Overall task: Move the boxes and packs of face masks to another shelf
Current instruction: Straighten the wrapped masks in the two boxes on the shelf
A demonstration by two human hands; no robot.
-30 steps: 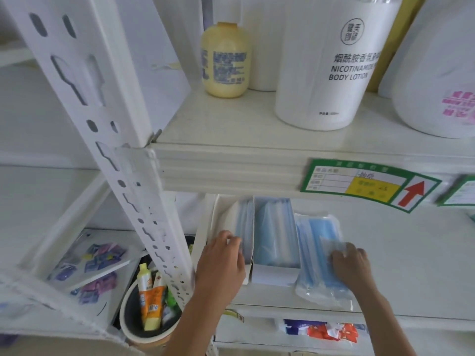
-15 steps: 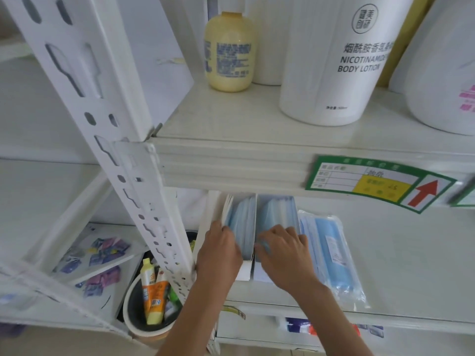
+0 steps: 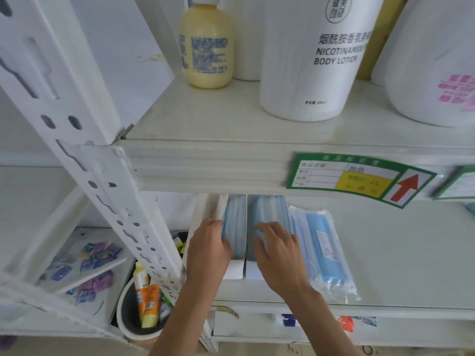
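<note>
Head view: two open boxes of blue masks stand side by side on the lower shelf [image 3: 385,253], under the upper shelf [image 3: 205,160]. The left box [image 3: 235,227] touches the right box [image 3: 268,211]. One clear pack [image 3: 321,242] of blue masks lies flat just beside the right box. The left hand [image 3: 209,249] grips the left box, fingers curled over its left wall onto the masks. The right hand [image 3: 279,255] rests on the right box, fingers spread over the masks; whether they grip I cannot tell. Above stand one yellow bottle [image 3: 207,47] and one white lotion tub [image 3: 316,57]. One green label [image 3: 359,179] sticks to the upper shelf's edge.
</note>
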